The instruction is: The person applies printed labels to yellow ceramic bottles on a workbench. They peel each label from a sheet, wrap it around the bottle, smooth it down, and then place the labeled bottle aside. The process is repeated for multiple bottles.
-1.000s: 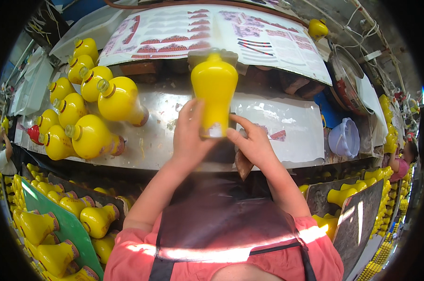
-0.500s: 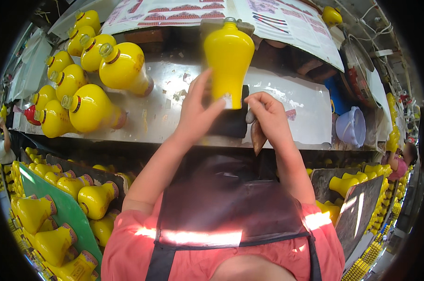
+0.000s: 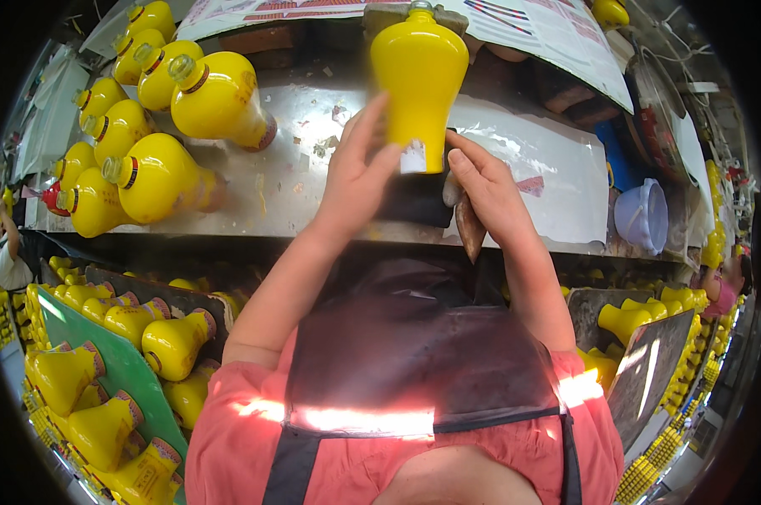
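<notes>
A glossy yellow bottle [image 3: 420,80] lies with its neck on a grey block and its narrower base toward me, over a black pad [image 3: 414,202]. On the base end is a small white patch [image 3: 413,156]. My left hand [image 3: 355,172] is at the bottle's left side, fingers stretched and thumb apart; whether it touches the glass I cannot tell. In my right hand [image 3: 484,181], beside the base's right edge, a brown pointed tool with a greyish end [image 3: 469,227] is held under the curled fingers. Its far end is hidden.
Several yellow bottles [image 3: 216,97] stand on the metal tabletop [image 3: 271,189] at left. A pale lilac bucket [image 3: 641,216] is at right, and printed sheets [image 3: 548,46] cover the back. Boards below, one green [image 3: 115,353], carry more bottles. Other people are at both far edges.
The view has shifted, so the table sits higher in the picture. My left thumb has come off the white patch. My right fingers have straightened along the bottle's base, the tool still in hand.
</notes>
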Available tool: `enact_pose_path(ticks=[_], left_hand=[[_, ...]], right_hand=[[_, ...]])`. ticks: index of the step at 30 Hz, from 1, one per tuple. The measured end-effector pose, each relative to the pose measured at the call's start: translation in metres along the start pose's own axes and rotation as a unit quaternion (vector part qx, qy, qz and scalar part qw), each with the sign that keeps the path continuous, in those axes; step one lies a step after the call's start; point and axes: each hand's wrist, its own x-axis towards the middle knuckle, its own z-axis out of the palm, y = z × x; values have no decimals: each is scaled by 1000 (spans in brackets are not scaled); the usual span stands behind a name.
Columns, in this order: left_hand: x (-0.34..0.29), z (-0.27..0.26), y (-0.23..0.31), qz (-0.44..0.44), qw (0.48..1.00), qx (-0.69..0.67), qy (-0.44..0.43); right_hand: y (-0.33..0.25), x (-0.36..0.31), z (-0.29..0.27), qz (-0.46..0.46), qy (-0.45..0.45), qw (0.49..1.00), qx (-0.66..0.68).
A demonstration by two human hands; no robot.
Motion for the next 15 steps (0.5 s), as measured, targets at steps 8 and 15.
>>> enact_pose_path(ticks=[8, 15], left_hand=[[-4, 0, 6, -37, 994, -107, 1], [-2, -1, 8, -31, 996, -78, -1]], right_hand=[[-40, -13, 9, 15, 16, 964, -266], [-27, -18, 40, -203, 180, 864, -425]])
